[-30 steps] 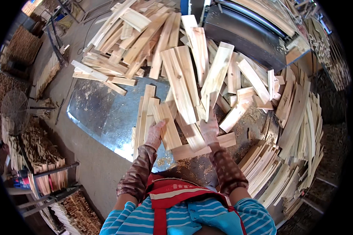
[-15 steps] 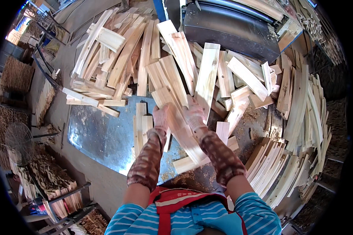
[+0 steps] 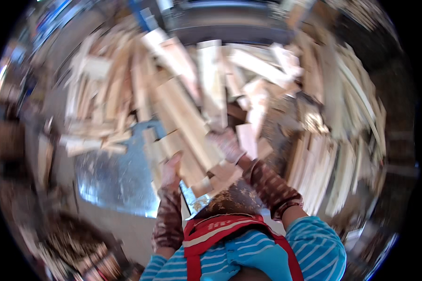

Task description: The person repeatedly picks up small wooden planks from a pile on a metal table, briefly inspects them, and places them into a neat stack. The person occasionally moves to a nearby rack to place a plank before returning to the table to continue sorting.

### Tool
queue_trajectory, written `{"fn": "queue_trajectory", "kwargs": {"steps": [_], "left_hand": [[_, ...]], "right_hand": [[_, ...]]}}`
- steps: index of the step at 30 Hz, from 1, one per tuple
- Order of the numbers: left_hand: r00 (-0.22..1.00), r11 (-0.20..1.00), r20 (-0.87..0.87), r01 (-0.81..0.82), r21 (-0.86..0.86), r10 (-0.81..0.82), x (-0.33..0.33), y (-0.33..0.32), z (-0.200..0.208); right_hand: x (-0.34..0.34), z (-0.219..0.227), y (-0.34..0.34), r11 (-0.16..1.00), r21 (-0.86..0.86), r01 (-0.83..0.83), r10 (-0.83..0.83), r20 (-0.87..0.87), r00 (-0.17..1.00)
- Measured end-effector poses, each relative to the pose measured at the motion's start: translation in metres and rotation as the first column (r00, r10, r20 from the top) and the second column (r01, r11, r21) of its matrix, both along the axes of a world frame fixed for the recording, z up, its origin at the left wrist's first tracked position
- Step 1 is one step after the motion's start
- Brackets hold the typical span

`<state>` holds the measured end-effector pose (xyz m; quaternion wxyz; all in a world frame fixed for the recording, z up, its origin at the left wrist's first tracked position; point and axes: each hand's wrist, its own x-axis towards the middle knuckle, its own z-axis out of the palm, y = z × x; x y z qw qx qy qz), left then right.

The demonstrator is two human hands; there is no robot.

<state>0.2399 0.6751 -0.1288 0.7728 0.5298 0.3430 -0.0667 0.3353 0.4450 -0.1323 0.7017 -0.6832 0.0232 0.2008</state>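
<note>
Several pale wooden boards slant toward me across the work surface. A long board (image 3: 187,122) lies between my two hands, and a shorter board (image 3: 182,157) sits along its left side. My left hand (image 3: 171,171), in a light glove, is closed at the left edge of the shorter board. On the other side, my gloved right hand (image 3: 226,145) rests against the long board's right edge, near the lower end of an upright pale board (image 3: 211,79). Motion smears its fingers, so their grip is unclear.
A metal sheet (image 3: 112,182) shows at the left, below a loose heap of boards (image 3: 98,89). Stacked strips (image 3: 309,168) stand at the right. A dark machine (image 3: 220,30) is at the far side. Wood shavings (image 3: 234,199) lie close to my body.
The view has swung and blurred. My hands have moved apart, the left one lower along the boards. The long board between them now reaches nearer to me.
</note>
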Motion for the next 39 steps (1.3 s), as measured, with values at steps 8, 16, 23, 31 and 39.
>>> {"fn": "queue_trajectory", "kwargs": {"steps": [8, 16, 23, 31, 39], "left_hand": [[0.970, 0.885, 0.113, 0.243, -0.398, -0.216, -0.029, -0.141, 0.040], [0.750, 0.671, 0.347, 0.660, -0.338, -0.563, -0.050, -0.303, 0.092], [0.525, 0.441, 0.329, 0.847, -0.298, -0.785, -0.109, -0.502, 0.107], [0.387, 0.377, 0.173, 0.922, -0.093, -0.906, -0.143, -0.711, 0.005], [0.384, 0.331, 0.085, 0.872, -0.360, -0.920, -0.160, -0.771, -0.065]], "right_hand": [[-0.173, 0.099, -0.033, 0.699, -0.715, 0.013, 0.098, 0.114, 0.989], [-0.226, 0.173, -0.196, 0.602, -0.730, 0.322, -0.234, 0.224, 0.946], [-0.308, 0.156, -0.351, 0.379, -0.795, 0.474, -0.530, 0.233, 0.815], [-0.343, 0.108, -0.542, 0.430, -0.815, 0.389, -0.632, 0.036, 0.774], [-0.331, 0.015, -0.602, 0.266, -0.865, 0.425, -0.595, 0.199, 0.778]]}}
